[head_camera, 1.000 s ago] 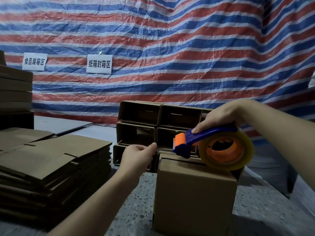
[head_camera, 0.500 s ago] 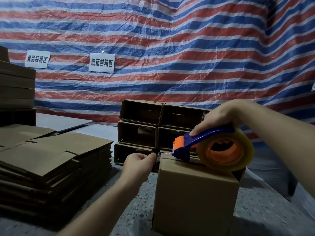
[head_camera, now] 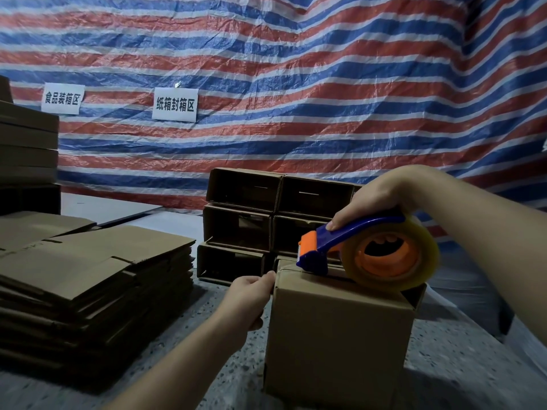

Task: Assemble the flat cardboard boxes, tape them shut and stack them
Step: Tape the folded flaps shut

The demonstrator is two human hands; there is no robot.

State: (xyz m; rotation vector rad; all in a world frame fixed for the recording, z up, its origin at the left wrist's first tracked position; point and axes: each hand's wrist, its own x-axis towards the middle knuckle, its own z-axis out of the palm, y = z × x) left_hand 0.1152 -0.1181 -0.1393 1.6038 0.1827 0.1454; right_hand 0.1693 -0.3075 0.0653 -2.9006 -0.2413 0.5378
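An assembled brown cardboard box stands upright on the speckled table in front of me. My right hand grips the blue handle of a tape dispenser with an orange core and a clear roll; its front end rests on the box's top seam. My left hand is at the box's upper left edge, fingers curled and pinching the tape end there, pressed against the cardboard. The tape strip itself is hard to make out.
A tall pile of flat cardboard blanks lies at the left. Behind the box stand stacked open boxes on their sides. More cardboard is piled at far left. A striped tarp with two paper signs hangs behind.
My left hand has come down from mid-air to the box's top left edge. The dispenser has sunk from just above the box onto its top.
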